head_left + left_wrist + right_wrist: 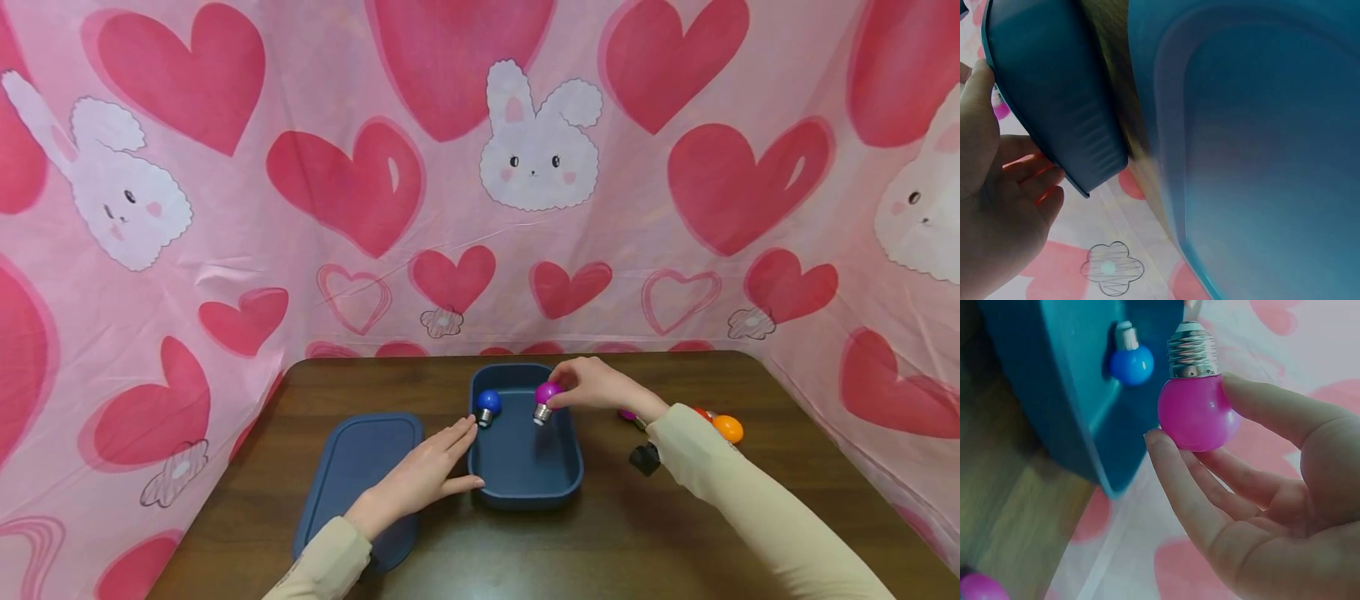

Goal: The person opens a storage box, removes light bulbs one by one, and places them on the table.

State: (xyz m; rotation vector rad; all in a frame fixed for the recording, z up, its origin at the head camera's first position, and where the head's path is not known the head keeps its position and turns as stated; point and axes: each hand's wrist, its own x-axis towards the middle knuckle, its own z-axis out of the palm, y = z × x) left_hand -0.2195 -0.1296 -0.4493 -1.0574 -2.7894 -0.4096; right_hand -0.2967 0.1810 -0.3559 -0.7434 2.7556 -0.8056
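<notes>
My right hand [600, 385] pinches a magenta light bulb [1199, 415] by its round globe, the silver screw base pointing down over the dark blue box [525, 502] in the head view. Inside that box, near its far left corner, lies a blue light bulb [489, 403]. My left hand [423, 467] rests with straight fingers along the box's left rim. In the left wrist view, its fingertips [1054, 176] touch the rim, with the thumb spread apart from them.
A dark blue lid [360, 467] lies left of the box on the wooden table [525, 558]. Right of the box, partly behind the right sleeve, are another magenta bulb [628, 415], an orange bulb [727, 429] and a red one [701, 412]. A pink heart-patterned cloth [450, 208] surrounds the table.
</notes>
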